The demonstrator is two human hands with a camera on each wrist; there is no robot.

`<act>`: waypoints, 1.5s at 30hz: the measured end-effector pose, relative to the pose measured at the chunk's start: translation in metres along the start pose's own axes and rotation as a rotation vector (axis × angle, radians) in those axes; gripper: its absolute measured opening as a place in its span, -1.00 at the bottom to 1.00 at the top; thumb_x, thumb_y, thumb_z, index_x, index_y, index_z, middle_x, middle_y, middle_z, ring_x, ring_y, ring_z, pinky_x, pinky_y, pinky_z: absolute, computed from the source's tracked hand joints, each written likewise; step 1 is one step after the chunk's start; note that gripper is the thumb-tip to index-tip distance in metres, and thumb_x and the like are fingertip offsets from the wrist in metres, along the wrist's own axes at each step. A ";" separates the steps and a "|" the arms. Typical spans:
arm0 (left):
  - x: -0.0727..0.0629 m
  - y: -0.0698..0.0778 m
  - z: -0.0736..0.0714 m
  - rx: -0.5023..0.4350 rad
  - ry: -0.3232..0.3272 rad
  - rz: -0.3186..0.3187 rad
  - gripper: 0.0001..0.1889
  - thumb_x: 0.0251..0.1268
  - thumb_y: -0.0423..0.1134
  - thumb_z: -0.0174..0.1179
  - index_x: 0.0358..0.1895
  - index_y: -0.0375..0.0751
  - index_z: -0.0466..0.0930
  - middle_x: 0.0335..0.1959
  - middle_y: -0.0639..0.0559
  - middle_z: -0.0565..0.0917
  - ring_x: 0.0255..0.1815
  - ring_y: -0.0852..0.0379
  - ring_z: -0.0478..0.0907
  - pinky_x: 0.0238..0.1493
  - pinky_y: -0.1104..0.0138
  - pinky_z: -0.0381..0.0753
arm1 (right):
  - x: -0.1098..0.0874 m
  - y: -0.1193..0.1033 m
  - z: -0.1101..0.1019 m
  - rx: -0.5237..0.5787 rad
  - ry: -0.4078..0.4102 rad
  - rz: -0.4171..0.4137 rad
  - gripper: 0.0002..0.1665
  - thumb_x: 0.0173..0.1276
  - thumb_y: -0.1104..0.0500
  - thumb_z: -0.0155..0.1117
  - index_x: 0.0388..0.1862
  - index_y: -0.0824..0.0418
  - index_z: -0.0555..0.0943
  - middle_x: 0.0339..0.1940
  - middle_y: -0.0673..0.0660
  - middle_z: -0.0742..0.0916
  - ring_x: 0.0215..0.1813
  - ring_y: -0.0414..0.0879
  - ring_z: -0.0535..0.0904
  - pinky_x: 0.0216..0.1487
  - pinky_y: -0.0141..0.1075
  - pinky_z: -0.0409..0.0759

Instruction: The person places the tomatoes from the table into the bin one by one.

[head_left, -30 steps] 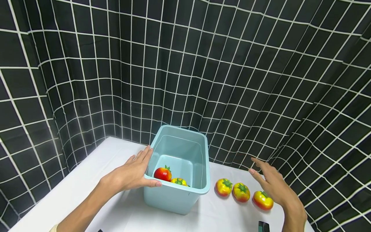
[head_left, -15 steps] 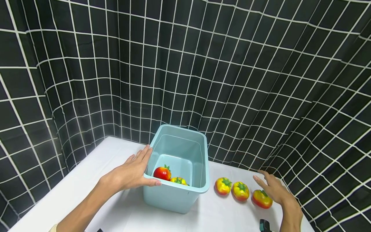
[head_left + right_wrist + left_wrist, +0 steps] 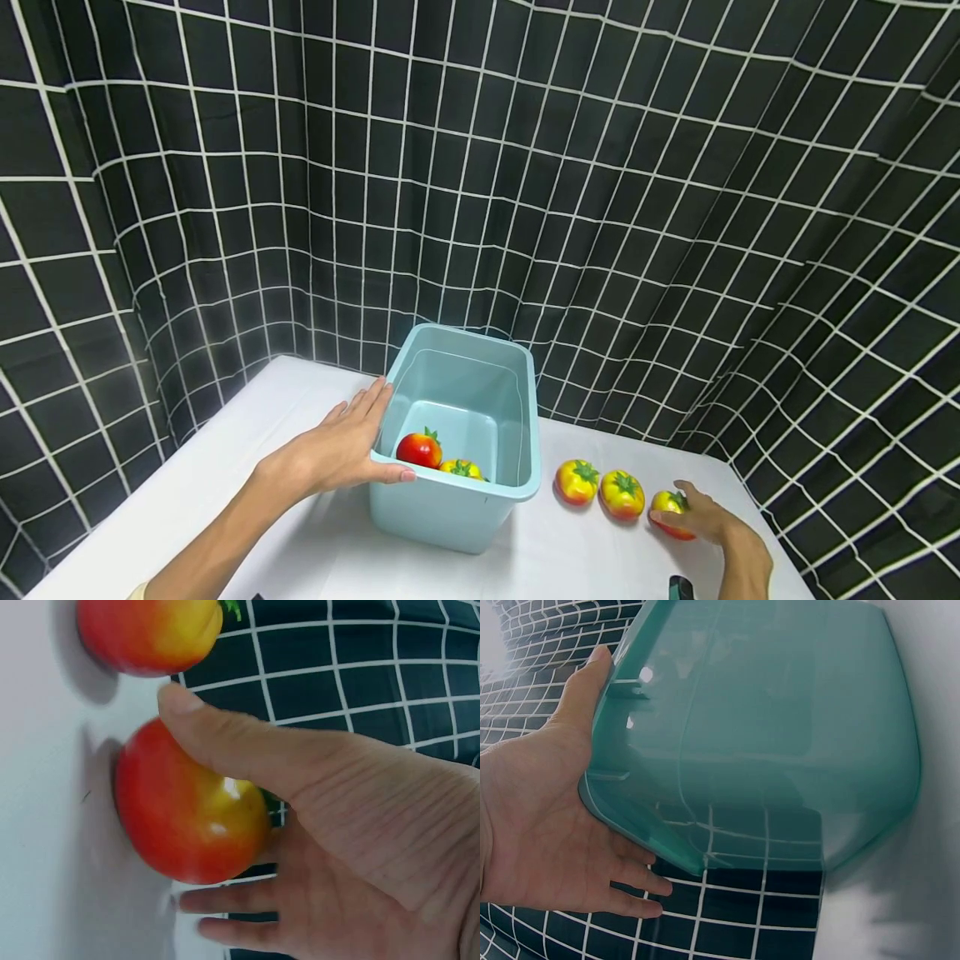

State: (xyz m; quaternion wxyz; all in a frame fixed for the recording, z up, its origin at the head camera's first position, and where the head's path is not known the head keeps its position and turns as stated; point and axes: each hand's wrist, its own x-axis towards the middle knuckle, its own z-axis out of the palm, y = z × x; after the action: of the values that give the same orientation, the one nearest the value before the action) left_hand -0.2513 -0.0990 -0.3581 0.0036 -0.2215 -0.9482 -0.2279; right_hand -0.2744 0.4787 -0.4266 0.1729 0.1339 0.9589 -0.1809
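My left hand (image 3: 330,450) rests against the near left corner of a pale blue plastic bin (image 3: 420,521), fingers straight along its side and thumb over the front rim. In the left wrist view the palm touches the bin's rim (image 3: 604,761). Inside the bin lie a red tomato (image 3: 418,450) and a yellow one (image 3: 461,468) with green leaves. My right hand (image 3: 708,517) is round the rightmost red-and-yellow tomato (image 3: 187,810) on the table, thumb on the near side and fingers on the far side.
Two more yellow-and-red tomatoes, one nearer the bin (image 3: 577,482) and one beside it (image 3: 622,496), sit on the white table (image 3: 330,550). Black cloth with a white grid (image 3: 480,167) hangs behind and at both sides. A small dark object (image 3: 680,587) shows at the bottom edge.
My right hand has come down from above the rightmost tomato and closed round it. The left hand and the bin have stayed put.
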 end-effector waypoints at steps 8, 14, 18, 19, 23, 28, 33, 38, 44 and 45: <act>0.000 0.001 0.000 -0.007 -0.002 -0.006 0.37 0.12 0.54 0.28 0.69 -0.39 -0.15 0.75 -0.30 -0.07 0.74 -0.38 -0.05 0.69 -0.29 0.02 | 0.001 -0.001 0.000 0.019 -0.013 0.003 0.33 0.17 -0.56 0.38 0.44 0.50 0.30 0.12 0.47 0.60 0.11 0.32 0.48 0.30 0.48 0.43; 0.000 0.001 0.001 0.002 0.000 0.000 0.38 0.12 0.58 0.24 0.69 -0.39 -0.15 0.75 -0.29 -0.07 0.75 -0.36 -0.06 0.69 -0.28 0.04 | -0.008 -0.009 -0.013 -0.019 0.090 -0.111 0.17 0.23 -0.36 0.49 0.36 0.55 0.34 0.00 0.37 0.66 0.01 0.18 0.55 0.19 0.30 0.58; 0.000 0.001 0.000 0.002 -0.002 -0.002 0.37 0.12 0.58 0.24 0.69 -0.39 -0.15 0.76 -0.29 -0.08 0.75 -0.36 -0.06 0.70 -0.28 0.03 | -0.019 -0.019 -0.026 -0.022 0.172 -0.169 0.18 0.22 -0.33 0.52 0.36 0.59 0.32 -0.06 0.31 0.67 -0.06 0.09 0.56 0.07 0.14 0.67; 0.000 0.001 0.000 -0.001 -0.003 -0.004 0.37 0.12 0.57 0.25 0.69 -0.39 -0.15 0.76 -0.29 -0.08 0.75 -0.36 -0.06 0.70 -0.28 0.02 | -0.022 -0.022 -0.028 -0.020 0.194 -0.182 0.18 0.20 -0.33 0.53 0.36 0.58 0.32 -0.06 0.31 0.67 -0.07 0.08 0.57 0.04 0.10 0.69; 0.001 0.000 0.000 -0.008 -0.006 -0.010 0.37 0.12 0.55 0.27 0.69 -0.38 -0.15 0.75 -0.29 -0.08 0.75 -0.38 -0.06 0.70 -0.29 0.01 | -0.029 -0.030 -0.033 -0.001 0.266 -0.234 0.17 0.19 -0.31 0.54 0.35 0.56 0.33 -0.05 0.33 0.69 -0.11 0.05 0.60 -0.05 -0.01 0.74; 0.001 0.000 0.001 -0.007 -0.005 -0.009 0.37 0.12 0.54 0.27 0.69 -0.38 -0.15 0.75 -0.29 -0.07 0.75 -0.38 -0.06 0.69 -0.29 0.02 | -0.033 -0.035 -0.035 0.029 0.308 -0.264 0.11 0.19 -0.27 0.55 0.35 0.52 0.33 -0.03 0.33 0.69 -0.14 0.01 0.61 -0.13 -0.16 0.71; 0.000 0.000 0.001 -0.003 -0.003 -0.008 0.37 0.12 0.56 0.26 0.69 -0.38 -0.15 0.76 -0.28 -0.07 0.75 -0.36 -0.06 0.70 -0.29 0.02 | -0.037 -0.041 -0.038 0.035 0.343 -0.269 0.06 0.18 -0.27 0.56 0.31 0.46 0.35 -0.01 0.31 0.67 -0.13 -0.01 0.60 -0.12 -0.16 0.75; -0.001 0.000 0.001 -0.005 -0.003 -0.010 0.37 0.12 0.56 0.25 0.70 -0.37 -0.15 0.76 -0.28 -0.08 0.75 -0.36 -0.06 0.70 -0.28 0.02 | -0.043 -0.048 -0.041 0.018 0.400 -0.274 0.00 0.19 -0.29 0.54 0.28 0.40 0.38 -0.06 0.28 0.68 -0.16 -0.01 0.60 -0.17 -0.18 0.74; -0.001 -0.001 0.001 -0.001 0.007 0.005 0.37 0.13 0.59 0.22 0.69 -0.38 -0.15 0.76 -0.29 -0.08 0.76 -0.34 -0.07 0.69 -0.28 0.04 | -0.053 -0.058 -0.044 0.020 0.437 -0.271 0.02 0.24 -0.35 0.47 0.31 0.39 0.36 -0.06 0.30 0.70 -0.18 -0.01 0.61 -0.22 -0.22 0.73; -0.001 -0.001 0.001 -0.001 0.008 0.007 0.37 0.13 0.60 0.22 0.69 -0.38 -0.15 0.75 -0.29 -0.08 0.76 -0.34 -0.07 0.69 -0.28 0.05 | -0.055 -0.060 -0.045 0.025 0.434 -0.266 0.03 0.25 -0.37 0.45 0.31 0.39 0.36 -0.06 0.31 0.70 -0.19 -0.01 0.61 -0.23 -0.23 0.73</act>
State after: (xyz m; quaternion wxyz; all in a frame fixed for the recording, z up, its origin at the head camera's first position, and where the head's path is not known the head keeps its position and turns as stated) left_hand -0.2505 -0.0994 -0.3598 0.0083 -0.2241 -0.9472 -0.2290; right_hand -0.2565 0.4317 -0.3486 -0.0640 0.0444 0.9804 -0.1807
